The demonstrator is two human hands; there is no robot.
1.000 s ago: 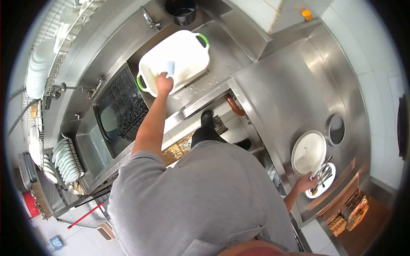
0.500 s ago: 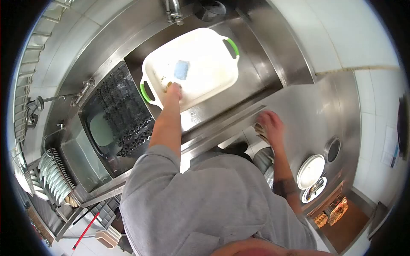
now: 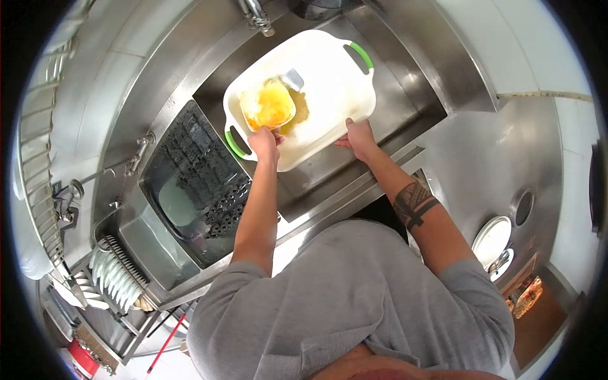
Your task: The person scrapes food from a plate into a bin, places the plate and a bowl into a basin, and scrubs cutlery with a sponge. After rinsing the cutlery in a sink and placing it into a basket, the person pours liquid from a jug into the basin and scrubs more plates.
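Observation:
A white tub [image 3: 329, 57] with green handles sits tilted in the steel sink. Inside its left part is a small white dish [image 3: 294, 113] coated with yellow-orange food, and my left hand [image 3: 265, 142] is closed on the dish's near edge. Brownish-yellow liquid [image 3: 301, 109] has spread on the tub floor beside the dish. A pale blue sponge [image 3: 293, 79] lies just behind it, partly covered. My right hand [image 3: 360, 137] grips the tub's near rim, thumb on top and fingers underneath.
A tap [image 3: 258, 19] stands behind the tub. To the left, a second basin holds water and a black ridged rack [image 3: 190, 136]. Plates stand in a rack [image 3: 120, 278] at lower left. White plates [image 3: 492, 240] sit on the right counter [image 3: 500, 152].
My right hand has moved from over the right counter to the tub's rim. The yellow-coated dish and liquid now show in the tub, with my left hand on the dish.

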